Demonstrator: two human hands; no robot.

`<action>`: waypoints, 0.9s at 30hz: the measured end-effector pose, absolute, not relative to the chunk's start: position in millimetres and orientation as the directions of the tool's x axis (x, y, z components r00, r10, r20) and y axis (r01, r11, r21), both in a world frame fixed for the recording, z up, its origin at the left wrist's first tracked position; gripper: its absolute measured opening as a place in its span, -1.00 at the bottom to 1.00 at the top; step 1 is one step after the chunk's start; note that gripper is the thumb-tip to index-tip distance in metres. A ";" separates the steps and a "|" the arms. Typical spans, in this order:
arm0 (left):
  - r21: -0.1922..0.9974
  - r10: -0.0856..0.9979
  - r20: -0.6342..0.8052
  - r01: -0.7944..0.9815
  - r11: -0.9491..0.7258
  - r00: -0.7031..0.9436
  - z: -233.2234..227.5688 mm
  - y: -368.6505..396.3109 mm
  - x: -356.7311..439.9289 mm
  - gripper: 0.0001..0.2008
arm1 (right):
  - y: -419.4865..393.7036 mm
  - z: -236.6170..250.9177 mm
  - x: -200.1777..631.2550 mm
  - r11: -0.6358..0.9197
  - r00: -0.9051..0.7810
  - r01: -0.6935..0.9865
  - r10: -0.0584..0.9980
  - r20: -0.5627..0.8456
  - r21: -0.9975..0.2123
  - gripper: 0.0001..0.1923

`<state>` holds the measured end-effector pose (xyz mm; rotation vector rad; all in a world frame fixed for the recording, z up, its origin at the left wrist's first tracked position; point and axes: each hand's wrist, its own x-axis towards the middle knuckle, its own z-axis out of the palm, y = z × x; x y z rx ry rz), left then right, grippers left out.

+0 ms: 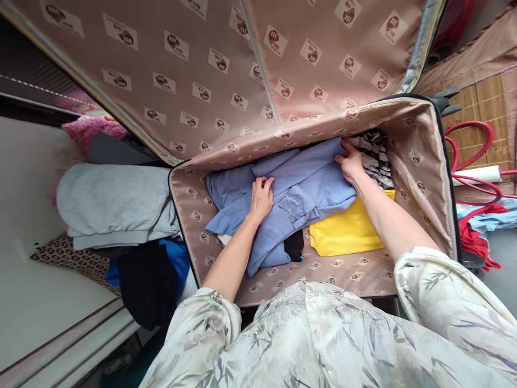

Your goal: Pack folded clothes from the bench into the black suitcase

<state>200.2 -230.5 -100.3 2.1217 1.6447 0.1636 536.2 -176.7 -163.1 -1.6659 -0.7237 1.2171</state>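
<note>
Left hand [262, 196] and right hand [350, 161] both pinch folds of the soft blue cotton garment [291, 199], which lies inside the open brown-lined fabric suitcase [194, 210]. Judged light and limp; best held at folded edges. Beside it lies a yellow folded cloth [347, 231].

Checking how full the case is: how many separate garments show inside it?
4, maybe more underneath. Blue garment under both hands; yellow one at the right; striped black-and-white one in the far right corner; black piece near the front.
</note>
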 end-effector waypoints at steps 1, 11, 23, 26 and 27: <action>0.414 0.948 -0.175 0.893 -0.174 0.266 -94.3 -235.8 202.2 -0.62 | -177.3 -158.3 537.2 -0.410 0.353 0.053 0.861 -0.367 -0.911 -0.53; 0.318 0.942 -0.335 0.940 0.120 -0.007 -47.2 -372.6 158.6 -0.46 | -273.3 -101.0 479.2 0.000 -0.158 0.648 0.978 -0.134 -0.762 -0.52; 0.238 0.912 -0.409 0.961 0.137 -0.029 -30.5 -400.3 140.6 -0.74 | -284.0 -111.4 495.9 0.103 -0.276 0.780 0.942 -0.192 -0.617 -0.68; 0.226 0.905 -0.426 0.969 0.099 0.007 -29.3 -398.6 160.7 -0.53 | -289.6 -101.7 530.5 0.295 -0.508 0.786 0.808 -0.297 -0.543 -0.71; 0.217 0.894 -0.449 0.969 0.120 -0.010 -31.2 -396.1 165.1 -0.47 | -292.2 -98.6 538.8 0.364 -0.561 0.791 0.753 -0.344 -0.492 -0.74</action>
